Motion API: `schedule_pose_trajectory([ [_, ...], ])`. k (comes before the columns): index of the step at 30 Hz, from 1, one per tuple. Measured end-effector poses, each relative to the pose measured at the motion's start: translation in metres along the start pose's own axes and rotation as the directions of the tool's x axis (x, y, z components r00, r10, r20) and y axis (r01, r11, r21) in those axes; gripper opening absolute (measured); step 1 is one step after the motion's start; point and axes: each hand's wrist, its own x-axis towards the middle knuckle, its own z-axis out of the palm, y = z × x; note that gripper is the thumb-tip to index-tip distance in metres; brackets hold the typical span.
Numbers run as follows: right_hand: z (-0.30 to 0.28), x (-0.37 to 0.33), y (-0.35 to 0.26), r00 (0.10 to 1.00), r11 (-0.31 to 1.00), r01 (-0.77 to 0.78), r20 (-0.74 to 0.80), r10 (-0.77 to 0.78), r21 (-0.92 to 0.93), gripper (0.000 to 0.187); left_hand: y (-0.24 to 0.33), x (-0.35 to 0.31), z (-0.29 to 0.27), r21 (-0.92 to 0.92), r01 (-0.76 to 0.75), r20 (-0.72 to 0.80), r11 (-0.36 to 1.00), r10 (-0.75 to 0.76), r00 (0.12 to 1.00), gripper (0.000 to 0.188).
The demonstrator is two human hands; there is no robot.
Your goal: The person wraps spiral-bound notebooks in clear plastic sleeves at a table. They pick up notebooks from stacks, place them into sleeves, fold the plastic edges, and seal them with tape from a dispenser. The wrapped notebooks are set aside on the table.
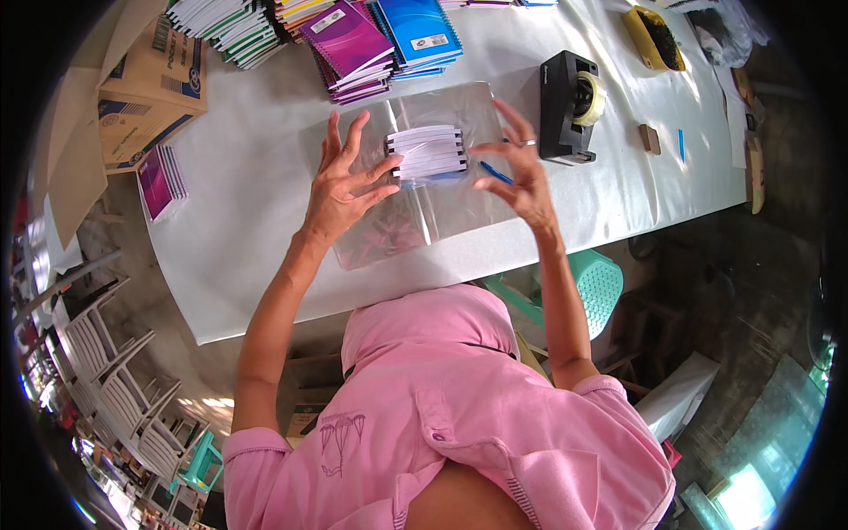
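A small stack of notebooks [427, 152], white page edges and dark binding ends showing, rests on a clear plastic sheet [389, 234] spread over the table. At the stack's left side is my left hand [340, 187], fingers spread, with a fingertip at its edge. My right hand [523, 177], a ring on one finger, hovers just right of the stack with fingers apart and curved. A blue pen [496, 172] shows beside the right thumb and fingers; it looks to lie on the sheet, though the hand partly covers that spot.
Purple spiral notebooks [347, 37] and blue ones [417, 34] are piled beyond the sheet. A black tape dispenser [565, 110] stands to the right, near a yellow container [652, 40] and brown block [649, 139]. Cardboard box [152, 97] and purple notebooks [162, 183] are left.
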Motion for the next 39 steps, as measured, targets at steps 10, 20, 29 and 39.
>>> schedule_pose_trajectory([
  [10,0.041,0.001,0.016,1.0,0.983,-0.01,-0.01,0.012,0.183,0.038,0.003,0.012,0.003,0.0,-0.02,0.058,1.0,0.02,0.998,0.05],
  [20,0.036,0.027,0.001,0.998,0.991,-0.06,-0.014,0.062,0.121,0.022,0.0,0.032,0.003,-0.057,0.057,0.038,0.997,-0.055,0.998,0.035],
  [29,0.031,0.049,0.005,0.969,0.922,-0.247,0.058,0.241,0.298,0.042,0.014,0.05,0.009,-0.617,0.351,0.047,0.704,-0.412,0.91,0.069],
  [39,0.029,0.056,0.001,0.891,0.768,-0.444,0.315,0.326,0.461,0.018,-0.018,0.075,-0.02,-0.316,0.449,0.664,0.836,-0.143,0.734,0.039],
])
